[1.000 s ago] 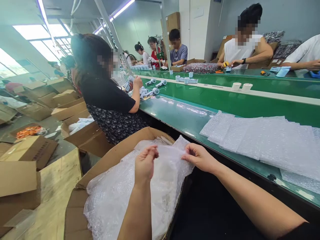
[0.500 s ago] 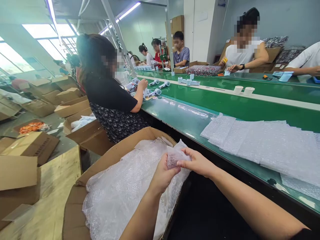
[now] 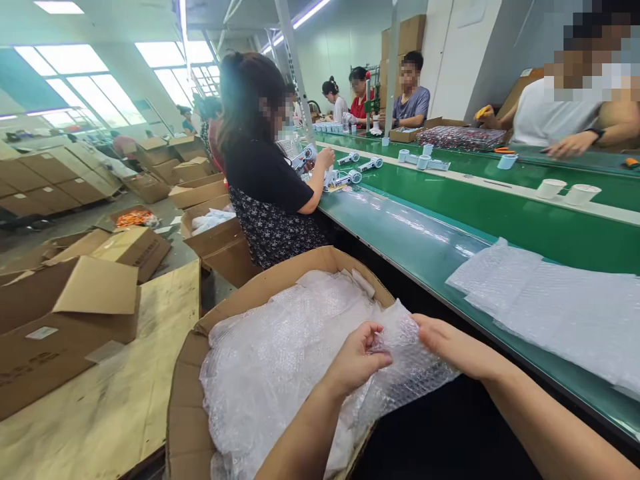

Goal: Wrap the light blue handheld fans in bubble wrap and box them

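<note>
A clear bubble wrap bag (image 3: 417, 380) hangs unfolded between my two hands, over the near right rim of a cardboard box. My left hand (image 3: 357, 357) pinches its left side with curled fingers. At its upper right edge, my right hand (image 3: 453, 340) holds the plastic between thumb and fingers, the fingertips partly hidden and slightly blurred. Below and to the left, the open cardboard box (image 3: 185, 393) is heaped with bubble wrap bags (image 3: 280, 353). More flat bubble wrap bags (image 3: 560, 300) lie overlapping on the bench to the right.
A green workbench (image 3: 400, 230) runs diagonally along my right. Beyond the box, a co-worker in black (image 3: 270, 173) handles white-and-blue devices (image 3: 345, 177). Two white cups (image 3: 583, 194) stand on the pale strip. Open cartons (image 3: 70, 327) crowd the floor at left; other people sit across the bench.
The bag, bunched small between my hands before, now spreads out and hangs lower. My right hand has moved away from my left. The camera view has turned left.
</note>
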Motion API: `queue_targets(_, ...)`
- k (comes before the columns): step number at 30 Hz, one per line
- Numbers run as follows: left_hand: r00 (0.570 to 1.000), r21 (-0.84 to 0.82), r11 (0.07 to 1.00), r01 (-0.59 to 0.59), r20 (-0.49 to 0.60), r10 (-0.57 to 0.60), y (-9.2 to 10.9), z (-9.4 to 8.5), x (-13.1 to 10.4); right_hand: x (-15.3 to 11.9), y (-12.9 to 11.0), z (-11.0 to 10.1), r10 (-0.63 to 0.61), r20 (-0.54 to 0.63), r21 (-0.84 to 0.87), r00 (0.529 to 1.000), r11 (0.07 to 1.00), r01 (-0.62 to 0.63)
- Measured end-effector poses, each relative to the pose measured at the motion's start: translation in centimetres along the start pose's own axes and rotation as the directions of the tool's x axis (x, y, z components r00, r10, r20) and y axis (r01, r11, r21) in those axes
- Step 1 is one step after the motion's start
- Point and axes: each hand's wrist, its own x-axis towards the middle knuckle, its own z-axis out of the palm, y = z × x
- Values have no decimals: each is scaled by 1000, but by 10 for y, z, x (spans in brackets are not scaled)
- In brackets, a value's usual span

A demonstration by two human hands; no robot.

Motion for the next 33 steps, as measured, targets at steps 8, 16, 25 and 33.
queue_targets(8,878,623,713,322,-479,22,-30,-129,43,-4,3,0,-1,-203,-456,979,885,-94)
queue_targets(16,715,635,695,336,-652,250,-43,-168,8,9,13,-7,-59,-76,-504,995,864,12)
queue_targets(25,918,-423,869,-258,-387,84,8,-77,-30,66,25,15,245,-164,199,956,957,-211)
queue_targets(33,996,-475,880,-7,-77,-34,-26,-36,-29,53,12,19,335,44,658,941,699,-280)
